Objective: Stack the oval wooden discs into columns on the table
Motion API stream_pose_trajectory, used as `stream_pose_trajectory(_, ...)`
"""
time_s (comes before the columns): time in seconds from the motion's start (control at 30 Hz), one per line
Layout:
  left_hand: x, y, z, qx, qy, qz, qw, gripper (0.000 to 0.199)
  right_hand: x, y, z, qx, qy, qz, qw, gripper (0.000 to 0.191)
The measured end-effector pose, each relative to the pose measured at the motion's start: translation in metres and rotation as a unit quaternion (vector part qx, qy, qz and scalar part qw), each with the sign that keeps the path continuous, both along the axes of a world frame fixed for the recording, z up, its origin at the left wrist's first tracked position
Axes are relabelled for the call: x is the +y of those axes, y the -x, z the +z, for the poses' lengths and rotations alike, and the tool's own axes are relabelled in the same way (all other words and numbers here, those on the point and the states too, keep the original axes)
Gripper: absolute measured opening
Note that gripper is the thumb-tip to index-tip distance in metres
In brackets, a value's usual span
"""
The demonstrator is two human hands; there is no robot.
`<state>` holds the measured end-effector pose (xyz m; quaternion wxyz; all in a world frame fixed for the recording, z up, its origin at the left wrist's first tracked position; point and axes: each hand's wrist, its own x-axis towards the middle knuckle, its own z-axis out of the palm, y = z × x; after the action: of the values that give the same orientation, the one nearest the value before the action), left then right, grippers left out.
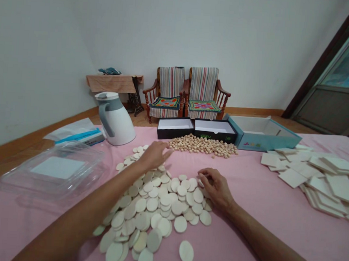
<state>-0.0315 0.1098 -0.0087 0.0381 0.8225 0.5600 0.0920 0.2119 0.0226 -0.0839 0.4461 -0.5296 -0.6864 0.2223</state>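
Discs (166,199) heaped on surface (239,174), spilling toward its near edge; left hand (153,155) over heap's far end, fingers extended, released; right hand (215,186) at heap's right side, fingers curled, can't tell if gripping; beads (203,145) and boxes (217,137) toward far edge, tiles (319,176) toward right edge

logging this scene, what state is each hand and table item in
discs, loosely heaped
left hand, at the discs, fingers spread
right hand, beside the discs, fingers bent
small wooden pieces, heaped
square tiles, heaped
left black box, open
right black box, open
blue box, open
jug, upright, lid on
clear container, closure unclear
slim carton, closure unclear
pink cloth, spread out
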Motion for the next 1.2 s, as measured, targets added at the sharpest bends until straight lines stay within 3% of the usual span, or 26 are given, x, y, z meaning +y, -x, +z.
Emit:
stream_pose_trajectory(0.13,0.05,0.049,0.0,0.044,0.03,0.138,0.989,0.051,0.002,0.001,-0.001,-0.029,-0.002,0.011,1.0,0.018)
stream_pose_trajectory(0.3,0.058,0.064,-0.024,0.058,0.056,0.158,0.984,0.056,0.003,0.001,-0.001,-0.064,-0.005,0.015,0.998,0.017)
stream_pose_trajectory(0.43,0.048,0.054,-0.036,0.042,0.045,0.074,0.995,0.047,0.003,0.001,-0.001,-0.073,0.0,0.016,0.997,0.017)
stream_pose_trajectory(0.6,0.036,0.033,-0.035,0.003,0.041,-0.084,0.996,0.027,0.004,0.0,-0.002,-0.069,-0.001,0.012,0.998,0.017)
stream_pose_trajectory(0.73,0.025,0.013,-0.035,-0.035,0.038,-0.168,0.984,0.023,0.006,0.0,-0.003,-0.075,-0.001,0.01,0.997,0.017)
stream_pose_trajectory(0.9,0.004,-0.016,-0.034,-0.071,0.041,-0.237,0.968,0.025,0.006,0.0,-0.002,-0.08,-0.006,0.012,0.997,0.018)
stream_pose_trajectory(1.1,-0.028,-0.038,-0.014,-0.141,0.069,-0.302,0.94,0.033,0.005,0.0,-0.001,-0.072,-0.004,0.014,0.997,0.017)
stream_pose_trajectory(1.2,-0.021,-0.035,-0.012,-0.174,0.074,-0.264,0.946,0.039,0.005,0.0,0.001,-0.07,0.002,0.015,0.997,0.017)
